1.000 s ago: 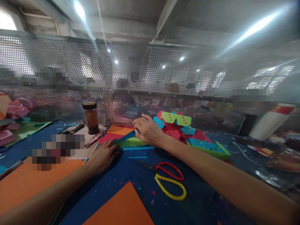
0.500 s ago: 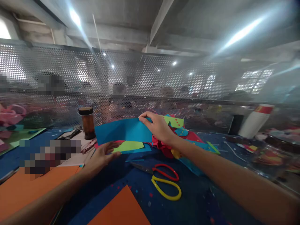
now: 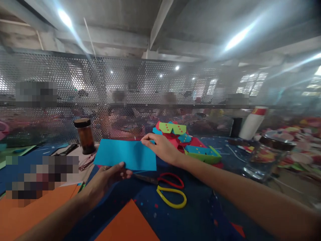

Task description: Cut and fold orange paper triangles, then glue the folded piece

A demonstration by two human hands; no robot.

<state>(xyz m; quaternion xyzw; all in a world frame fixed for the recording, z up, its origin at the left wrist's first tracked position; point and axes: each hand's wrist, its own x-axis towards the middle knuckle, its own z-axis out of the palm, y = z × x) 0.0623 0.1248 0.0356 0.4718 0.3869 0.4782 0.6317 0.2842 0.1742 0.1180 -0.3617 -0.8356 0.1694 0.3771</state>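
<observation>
Plain bright-blue paper rectangle (image 3: 125, 154), smooth-faced, held above the dark-blue worktop (image 3: 197, 214), just beyond red-and-yellow-handled scissors (image 3: 158, 189), left grip (image 3: 110, 175) pinching its lower edge, right grip (image 3: 163, 149) pinching its upper edge

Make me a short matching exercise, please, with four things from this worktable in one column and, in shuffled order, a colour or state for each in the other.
Things:
1. Blue paper
2. Scissors
3. Jar on the left
4. Notched green piece

Colours and states:
A. Marked with red dots
B. One red handle, one yellow
C. Held by the left hand at its lower edge and the right hand at its upper edge
D. Upright, dark lid, brown inside

Right pairs: 1-C, 2-B, 3-D, 4-A
</observation>
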